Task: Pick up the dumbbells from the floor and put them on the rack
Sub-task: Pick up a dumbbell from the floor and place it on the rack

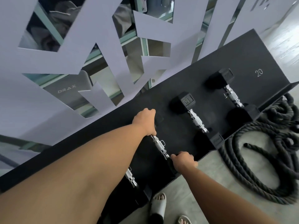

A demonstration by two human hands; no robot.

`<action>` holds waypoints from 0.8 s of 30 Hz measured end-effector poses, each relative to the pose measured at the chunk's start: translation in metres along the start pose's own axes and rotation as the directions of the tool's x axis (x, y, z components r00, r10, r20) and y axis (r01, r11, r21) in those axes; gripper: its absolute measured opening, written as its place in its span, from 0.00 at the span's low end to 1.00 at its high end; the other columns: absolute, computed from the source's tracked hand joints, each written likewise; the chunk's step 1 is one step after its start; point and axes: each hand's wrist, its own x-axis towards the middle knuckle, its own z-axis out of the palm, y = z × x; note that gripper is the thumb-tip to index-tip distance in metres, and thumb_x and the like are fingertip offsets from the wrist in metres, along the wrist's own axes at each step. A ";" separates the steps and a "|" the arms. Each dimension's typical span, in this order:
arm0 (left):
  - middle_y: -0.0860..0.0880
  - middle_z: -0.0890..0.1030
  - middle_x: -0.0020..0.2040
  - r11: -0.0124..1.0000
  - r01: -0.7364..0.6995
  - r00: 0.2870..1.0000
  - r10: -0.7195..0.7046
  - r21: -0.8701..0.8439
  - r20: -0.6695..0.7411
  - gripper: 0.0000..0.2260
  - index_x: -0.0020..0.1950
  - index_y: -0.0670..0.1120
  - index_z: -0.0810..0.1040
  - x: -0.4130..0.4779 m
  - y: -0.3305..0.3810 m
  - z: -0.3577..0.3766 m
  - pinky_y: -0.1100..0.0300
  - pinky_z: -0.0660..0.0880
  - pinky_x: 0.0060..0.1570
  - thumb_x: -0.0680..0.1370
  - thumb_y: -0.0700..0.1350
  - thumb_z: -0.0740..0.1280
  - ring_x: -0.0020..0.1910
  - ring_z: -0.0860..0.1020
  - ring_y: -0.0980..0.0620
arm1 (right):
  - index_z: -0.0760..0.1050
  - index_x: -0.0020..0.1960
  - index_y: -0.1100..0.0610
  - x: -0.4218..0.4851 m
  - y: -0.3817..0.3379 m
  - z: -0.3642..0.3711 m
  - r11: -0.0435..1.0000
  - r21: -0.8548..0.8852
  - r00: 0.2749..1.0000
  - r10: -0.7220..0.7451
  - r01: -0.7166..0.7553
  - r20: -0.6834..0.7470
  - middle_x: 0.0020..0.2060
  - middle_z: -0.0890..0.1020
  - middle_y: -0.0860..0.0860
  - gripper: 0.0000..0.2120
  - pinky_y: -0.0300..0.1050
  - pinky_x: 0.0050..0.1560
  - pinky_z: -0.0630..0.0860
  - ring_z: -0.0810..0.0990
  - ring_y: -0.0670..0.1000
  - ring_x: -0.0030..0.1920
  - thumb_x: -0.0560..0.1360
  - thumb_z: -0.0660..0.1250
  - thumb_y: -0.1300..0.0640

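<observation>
Head cam looking down at the black dumbbell rack, a slanted shelf with a lip along the front and a white "20" painted near the far end. Behind it is a pale wall panel with angular cut-outs showing mirror or glass. Floor is plain grey concrete, and a thick black battle rope is coiled on it, partly tucked under the rack's far end. My feet in light slides are right up against the rack.

Count: four dumbbells on the shelf that I can see. Two sit free on my right, a marked 15 dumbbell and a further dumbbell beside it. Next is the dumbbell I'm holding, resting on the shelf: my left hand is clamped over its far head, my right hand is wrapped on the near head. A fourth dumbbell is mostly hidden under my left forearm, only the chrome handle showing.
</observation>
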 end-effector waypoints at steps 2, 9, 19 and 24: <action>0.44 0.73 0.55 1.000 -0.016 1.000 0.016 0.014 -0.001 0.31 0.57 0.47 0.70 0.007 0.001 0.012 0.53 0.71 0.39 0.63 0.51 0.84 0.48 0.75 0.44 | 0.78 0.66 0.51 0.003 -0.003 0.004 0.999 -0.028 0.997 -0.048 0.046 -0.066 0.68 0.73 0.59 0.17 0.53 0.70 0.67 0.68 0.65 0.69 0.79 0.63 0.51; 0.44 0.73 0.56 0.994 -0.070 0.998 0.070 0.086 0.001 0.34 0.54 0.49 0.64 0.015 0.010 0.023 0.53 0.72 0.39 0.62 0.54 0.84 0.51 0.79 0.42 | 0.74 0.71 0.43 0.005 -0.003 0.009 0.945 -0.219 0.966 -0.257 0.245 -0.029 0.69 0.70 0.53 0.23 0.56 0.68 0.69 0.66 0.60 0.68 0.77 0.66 0.41; 0.43 0.72 0.58 0.987 -0.003 1.000 0.004 0.161 -0.006 0.38 0.63 0.48 0.65 0.011 0.000 0.034 0.54 0.74 0.38 0.63 0.59 0.81 0.52 0.80 0.41 | 0.70 0.74 0.43 0.008 0.008 -0.006 0.726 -0.503 0.876 -0.456 0.468 0.156 0.67 0.72 0.51 0.44 0.55 0.68 0.67 0.67 0.58 0.69 0.64 0.71 0.25; 0.44 0.74 0.56 0.983 -0.033 0.999 0.036 0.181 -0.012 0.37 0.59 0.48 0.67 0.021 0.006 0.031 0.53 0.70 0.36 0.60 0.61 0.80 0.52 0.80 0.41 | 0.72 0.73 0.50 0.012 0.020 -0.004 0.708 -0.519 0.868 -0.470 0.478 0.158 0.66 0.74 0.52 0.34 0.55 0.66 0.72 0.73 0.59 0.68 0.70 0.75 0.40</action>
